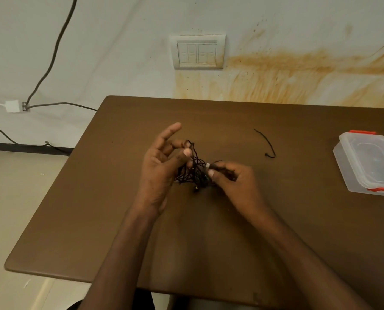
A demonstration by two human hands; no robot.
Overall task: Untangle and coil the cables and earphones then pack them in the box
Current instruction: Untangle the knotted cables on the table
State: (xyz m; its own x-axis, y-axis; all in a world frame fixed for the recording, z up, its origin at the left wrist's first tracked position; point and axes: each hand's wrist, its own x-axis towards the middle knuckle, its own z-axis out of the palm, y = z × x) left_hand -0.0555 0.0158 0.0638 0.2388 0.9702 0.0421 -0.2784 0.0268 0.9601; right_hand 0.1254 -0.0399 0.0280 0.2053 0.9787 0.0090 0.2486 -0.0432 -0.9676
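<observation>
A tangle of thin black cables [195, 171] hangs between my two hands above the middle of the brown table [97, 209]. My left hand [162, 166] pinches strands at the top of the tangle with thumb and a finger, its index finger pointing up. My right hand [233, 177] grips a dark plug with a white tip [210, 166] at the tangle's right side. A short black cable piece [267, 143] lies loose on the table farther back right. The clear plastic box [370, 163] with orange clips and its lid on sits at the right edge.
The table stands against a stained white wall with a switch plate [197, 52]. Grey cables and a white adapter [13, 106] run along the wall at the left. Floor shows left of the table.
</observation>
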